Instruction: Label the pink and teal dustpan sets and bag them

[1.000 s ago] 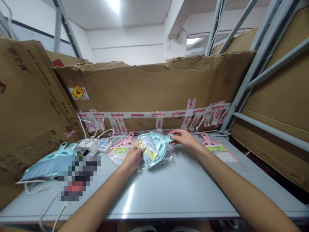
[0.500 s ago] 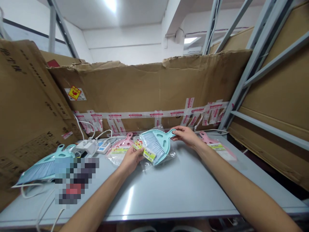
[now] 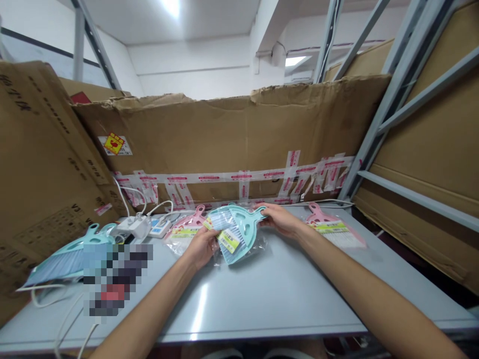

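A teal dustpan and brush set [image 3: 245, 230] in a clear plastic bag is held up over the middle of the table, its bristles facing left. My right hand [image 3: 280, 219] is closed on its handle end. With fingers pinched, my left hand [image 3: 204, 247] grips the bag's left edge beside the yellow-green label [image 3: 228, 240]. Behind my left hand lies a bagged pink dustpan and brush set [image 3: 194, 218], partly covered. Another bagged pink set [image 3: 337, 232] lies beyond my right forearm.
A further teal dustpan and brush [image 3: 71, 254] lies at the left, beside a blurred-out patch. White plugs and a power strip [image 3: 160, 227] with cables stand near the back. Cardboard [image 3: 224, 134] walls the grey table [image 3: 284, 294] at back and left; a metal frame [image 3: 374, 124] rises at right.
The held teal set has shifted a little left and turned, its bristle end now lower. My right hand moved left and slightly down with it; my left hand stays on the bag.
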A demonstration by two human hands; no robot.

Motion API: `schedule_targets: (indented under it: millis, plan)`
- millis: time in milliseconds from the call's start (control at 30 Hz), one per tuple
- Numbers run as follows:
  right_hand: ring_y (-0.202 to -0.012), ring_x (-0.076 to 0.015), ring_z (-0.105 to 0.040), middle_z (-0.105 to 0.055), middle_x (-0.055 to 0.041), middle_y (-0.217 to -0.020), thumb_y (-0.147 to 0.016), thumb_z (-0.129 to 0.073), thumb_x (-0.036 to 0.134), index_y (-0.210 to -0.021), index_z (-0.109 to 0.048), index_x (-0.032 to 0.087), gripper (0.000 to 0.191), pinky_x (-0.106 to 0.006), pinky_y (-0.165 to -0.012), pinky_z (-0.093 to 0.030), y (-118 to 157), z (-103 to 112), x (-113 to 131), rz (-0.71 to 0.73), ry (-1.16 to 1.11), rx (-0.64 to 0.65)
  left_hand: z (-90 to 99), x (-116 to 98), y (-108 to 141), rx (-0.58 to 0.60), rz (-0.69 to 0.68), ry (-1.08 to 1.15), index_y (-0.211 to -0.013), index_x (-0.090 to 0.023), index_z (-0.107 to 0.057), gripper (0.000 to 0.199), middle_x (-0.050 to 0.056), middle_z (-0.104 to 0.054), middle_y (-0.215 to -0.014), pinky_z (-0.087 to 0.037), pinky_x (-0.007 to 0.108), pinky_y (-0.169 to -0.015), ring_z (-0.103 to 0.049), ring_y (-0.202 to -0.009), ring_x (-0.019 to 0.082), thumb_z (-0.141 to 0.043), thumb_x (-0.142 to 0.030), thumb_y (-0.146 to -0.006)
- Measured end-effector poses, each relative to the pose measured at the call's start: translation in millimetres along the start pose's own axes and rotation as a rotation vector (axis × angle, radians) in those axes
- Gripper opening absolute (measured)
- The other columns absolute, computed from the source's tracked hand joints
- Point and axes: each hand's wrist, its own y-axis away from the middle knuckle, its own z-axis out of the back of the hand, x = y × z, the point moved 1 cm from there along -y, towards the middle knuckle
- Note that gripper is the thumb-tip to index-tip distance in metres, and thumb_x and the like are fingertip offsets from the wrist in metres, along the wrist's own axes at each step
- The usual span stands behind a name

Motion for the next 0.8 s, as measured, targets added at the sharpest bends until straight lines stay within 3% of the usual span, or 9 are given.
schedule_targets:
  millis: [133,233,333,567,633,800]
  plan:
    - [-0.109,-0.0241,-0.077,-0.082,-0.0093,-0.131,-0.083,-0.073,0.014,-0.114,-0.081,0.022,0.033,-0.03,-0.08,-0.069,3,1,6,-0.011,-0.009,0.014,-3.6,-2,0,0.006,-0.034,0.022,-0.137,-0.017,-0.072,0.056,0.012,-0.085,-0.116,-0.071,0.031,-0.08,-0.085,-0.097,0.025,-0.08,-0.004,-0.083]
    - [-0.108,-0.0248,-0.078,-0.079,-0.0113,-0.139,-0.095,-0.072,0.032,-0.119,-0.081,0.022,0.027,-0.032,-0.078,-0.069,5,6,12,-0.008,-0.035,0.046,-3.7,-4,-2,0.007,-0.049,0.051,-0.137,-0.016,-0.071,0.055,0.012,-0.086,-0.114,-0.071,0.029,-0.081,-0.085,-0.098,0.025,-0.078,-0.002,-0.084]
    - [-0.113,-0.0282,-0.078,-0.077,-0.0125,-0.146,-0.106,-0.061,0.052,-0.121,-0.081,0.022,0.038,-0.034,-0.075,-0.067,8,9,19,0.009,-0.018,0.047,-1.6,-3,-4,-0.024,-0.032,0.082,-0.134,-0.014,-0.07,0.051,0.013,-0.086,-0.113,-0.071,0.03,-0.08,-0.085,-0.097,0.025,-0.073,0.002,-0.086]
    - [-0.137,-0.0329,-0.072,-0.076,-0.0089,-0.149,-0.101,-0.072,0.052,-0.131,-0.078,0.028,0.038,-0.047,-0.112,-0.057,20,10,44,0.344,0.184,0.0,1.2,6,-4,0.063,0.061,0.027,-0.12,-0.01,-0.074,0.023,0.021,-0.083,-0.125,-0.072,0.04,-0.089,-0.084,-0.105,0.029,-0.074,-0.011,-0.097]
    - [-0.137,-0.0336,-0.071,-0.074,-0.0085,-0.152,-0.103,-0.07,0.054,-0.134,-0.077,0.03,0.04,-0.046,-0.106,-0.06,24,11,49,0.327,0.207,0.042,1.2,9,-3,0.077,0.082,-0.001,-0.117,-0.01,-0.075,0.022,0.02,-0.084,-0.12,-0.072,0.039,-0.086,-0.084,-0.101,0.029,-0.079,-0.013,-0.096]
    - [-0.142,-0.0365,-0.068,-0.066,-0.0091,-0.162,-0.105,-0.065,0.054,-0.141,-0.073,0.031,0.044,-0.031,-0.068,-0.064,28,10,54,0.216,0.25,0.103,2.5,17,-5,0.074,0.128,-0.032,-0.104,-0.009,-0.077,0.017,0.02,-0.086,-0.105,-0.07,0.035,-0.077,-0.084,-0.089,0.029,-0.085,-0.014,-0.09]
